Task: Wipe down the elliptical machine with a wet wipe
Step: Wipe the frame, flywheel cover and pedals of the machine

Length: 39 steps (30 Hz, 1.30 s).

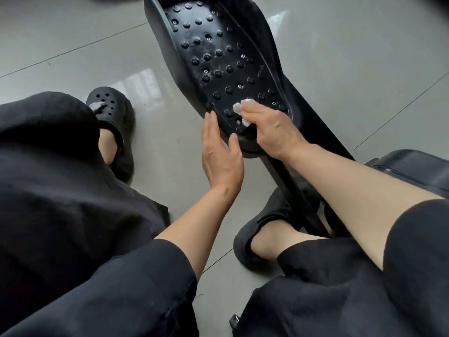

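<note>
Fingers (pixel 252 115) of right hand (pixel 274 132): curled, holding a crumpled white wipe (pixel 239 108) and pressing it onto the near end of the black studded pedal (pixel 218 57). Left hand (pixel 221 154): fingers straight and close together, tips touching the pedal's near left rim, thumb at its near edge. Pedal: tilted, mounted on a black bar (pixel 286 181) running toward the person. Black clogs (pixel 116 122) on both feet, on grey tiled floor (pixel 73 45). Black clothing covers the knees.
</note>
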Each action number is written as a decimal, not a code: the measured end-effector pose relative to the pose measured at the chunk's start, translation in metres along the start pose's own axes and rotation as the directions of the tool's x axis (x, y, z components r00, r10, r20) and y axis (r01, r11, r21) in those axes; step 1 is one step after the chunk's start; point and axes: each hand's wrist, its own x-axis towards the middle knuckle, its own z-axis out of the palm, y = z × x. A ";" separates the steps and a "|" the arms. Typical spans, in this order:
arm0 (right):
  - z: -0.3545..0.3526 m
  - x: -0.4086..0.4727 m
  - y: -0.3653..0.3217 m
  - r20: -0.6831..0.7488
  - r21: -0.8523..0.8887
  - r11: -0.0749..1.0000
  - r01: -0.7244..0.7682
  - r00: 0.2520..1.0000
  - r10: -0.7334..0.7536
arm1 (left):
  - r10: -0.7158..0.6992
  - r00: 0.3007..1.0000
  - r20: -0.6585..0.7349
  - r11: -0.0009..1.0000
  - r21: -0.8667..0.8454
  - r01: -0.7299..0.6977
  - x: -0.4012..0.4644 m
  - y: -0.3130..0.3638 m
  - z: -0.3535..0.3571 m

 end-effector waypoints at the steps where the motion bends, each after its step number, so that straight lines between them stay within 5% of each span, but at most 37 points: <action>1: -0.007 0.003 0.012 -0.017 -0.048 0.997 -0.058 0.998 0.057 | 0.012 1.000 0.007 0.999 0.041 -0.012 -0.001 0.002 0.002; 10: 0.006 -0.025 0.003 -0.255 -0.048 0.913 -0.404 0.889 0.380 | 0.041 0.999 0.019 0.993 0.106 -0.043 -0.007 -0.003 0.010; 16: 0.017 -0.026 -0.045 -0.262 -0.050 0.955 -0.291 0.927 0.269 | -0.086 0.995 -0.057 0.995 -0.055 0.083 0.001 -0.007 0.005; 28: 0.006 0.052 -0.078 -0.303 0.495 0.848 -0.189 0.877 0.373 | -0.435 0.900 -0.015 0.829 -0.398 0.394 0.029 -0.001 -0.007; 35: 0.016 0.044 -0.073 -0.327 0.239 0.958 -0.161 0.915 0.235 | -0.498 0.866 0.031 0.660 -0.635 0.402 0.060 0.001 -0.014; 39: 0.015 0.003 -0.066 -0.293 0.272 0.941 -0.202 0.914 0.281 | -0.529 0.845 0.076 0.604 -0.666 0.438 0.059 0.002 -0.015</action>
